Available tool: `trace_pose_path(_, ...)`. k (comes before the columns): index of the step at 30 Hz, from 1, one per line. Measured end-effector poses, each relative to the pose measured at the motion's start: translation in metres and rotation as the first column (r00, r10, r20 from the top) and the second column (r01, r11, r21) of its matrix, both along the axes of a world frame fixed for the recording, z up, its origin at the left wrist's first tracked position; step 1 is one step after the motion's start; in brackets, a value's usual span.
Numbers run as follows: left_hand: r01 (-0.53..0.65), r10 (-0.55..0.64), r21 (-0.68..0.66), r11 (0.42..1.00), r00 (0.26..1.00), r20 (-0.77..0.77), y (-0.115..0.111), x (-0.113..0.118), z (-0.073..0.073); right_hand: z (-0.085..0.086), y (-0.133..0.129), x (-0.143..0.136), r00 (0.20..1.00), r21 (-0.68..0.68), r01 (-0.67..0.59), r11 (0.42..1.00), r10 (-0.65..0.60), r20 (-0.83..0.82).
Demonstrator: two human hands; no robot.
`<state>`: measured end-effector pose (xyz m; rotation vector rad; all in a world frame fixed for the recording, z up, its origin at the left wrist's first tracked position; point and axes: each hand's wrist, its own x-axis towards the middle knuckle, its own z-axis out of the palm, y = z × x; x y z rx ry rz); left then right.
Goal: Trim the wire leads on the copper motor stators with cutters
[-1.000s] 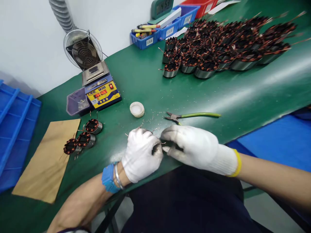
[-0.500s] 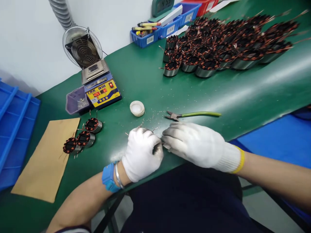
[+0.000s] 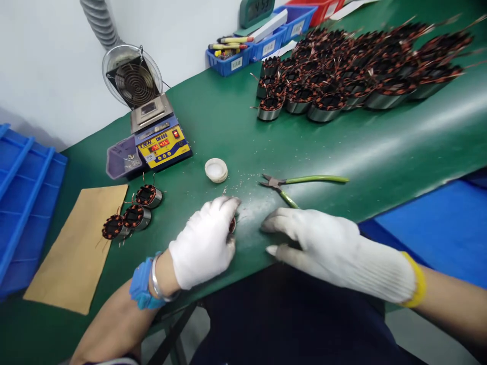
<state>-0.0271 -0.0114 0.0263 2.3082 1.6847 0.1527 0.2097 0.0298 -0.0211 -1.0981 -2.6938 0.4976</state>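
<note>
My left hand (image 3: 203,243), in a white glove, is closed around a copper-wound motor stator (image 3: 232,225). Only a sliver of its winding shows between thumb and fingers. To the right, my gloved right hand (image 3: 323,248) hovers by the table edge, thumb and fingers apart with nothing between them. Just beyond it lie diagonal cutters (image 3: 280,182) with green handles, jaws spread and pointing left. A small white round dish (image 3: 216,170) sits past my left hand. Tiny bits of wire are scattered on the green table (image 3: 228,132) between dish and cutters.
Three wound stators (image 3: 134,217) stand at left beside brown cardboard (image 3: 76,253). Behind them are a solder pot with a digital display (image 3: 163,147) and a purple tray (image 3: 124,158). Many more stators (image 3: 327,101) crowd the back right. Blue bins (image 3: 230,65) line the wall.
My right hand has come away from the left, moving right and opening, uncovering the cutters' second handle. My left hand has shifted slightly left, with the stator still in it.
</note>
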Motion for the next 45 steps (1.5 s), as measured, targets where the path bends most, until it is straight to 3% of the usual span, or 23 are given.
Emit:
trace_pose_path(3,-0.150,0.144,-0.035,0.988,0.982,-0.118,0.000,-0.001,0.010,-0.005,-0.009,-0.024,0.997,0.044,-0.014,0.999,0.017,-0.071)
trace_pose_path(6,-0.275,0.290,0.097,0.956,0.937,-0.195,0.000,-0.003,0.024,-0.005,-0.005,-0.043,0.987,0.086,-0.028,0.996,0.041,-0.154)
trace_pose_path(8,-0.231,0.271,0.215,0.949,0.945,-0.181,-0.001,-0.008,0.033,-0.007,-0.002,-0.051,0.978,0.089,-0.041,0.995,0.058,-0.201)
trace_pose_path(10,-0.087,0.117,0.236,0.968,0.986,-0.117,-0.001,-0.012,0.036,-0.012,-0.002,-0.054,0.967,0.099,-0.054,0.994,0.076,-0.243)
trace_pose_path(13,0.152,-0.154,0.113,0.982,0.988,0.005,0.004,-0.012,0.026,-0.017,-0.002,-0.050,0.948,0.083,-0.061,0.995,0.084,-0.307)
trace_pose_path(15,0.216,-0.218,0.035,0.976,0.975,0.053,0.009,-0.008,0.013,-0.015,-0.003,-0.045,0.947,-0.016,-0.040,0.999,0.032,-0.319)
trace_pose_path(20,0.149,-0.145,-0.020,0.989,0.979,0.144,0.014,0.002,-0.008,-0.005,-0.002,-0.043,0.937,-0.233,0.121,0.965,-0.188,-0.295)
trace_pose_path(25,0.044,-0.035,-0.040,0.998,0.977,0.209,0.009,0.003,-0.011,-0.003,0.010,-0.047,0.832,-0.485,0.307,0.819,-0.478,-0.282)
trace_pose_path(30,0.051,-0.054,0.021,0.998,0.976,0.209,0.009,0.001,-0.020,-0.002,0.010,-0.036,0.781,-0.666,0.167,0.727,-0.510,-0.361)
trace_pose_path(36,0.056,-0.065,0.041,0.998,0.959,0.277,0.011,0.000,-0.024,0.004,0.001,-0.038,0.864,-0.597,0.209,0.775,-0.432,-0.258)
trace_pose_path(41,0.088,-0.105,0.079,0.993,0.962,0.253,0.011,0.001,-0.022,0.006,0.002,-0.046,0.854,-0.517,0.193,0.834,-0.402,-0.330)
trace_pose_path(45,0.026,-0.036,0.066,0.997,0.988,0.152,0.010,0.004,-0.021,0.009,0.000,-0.050,0.825,-0.540,0.201,0.817,-0.438,-0.356)
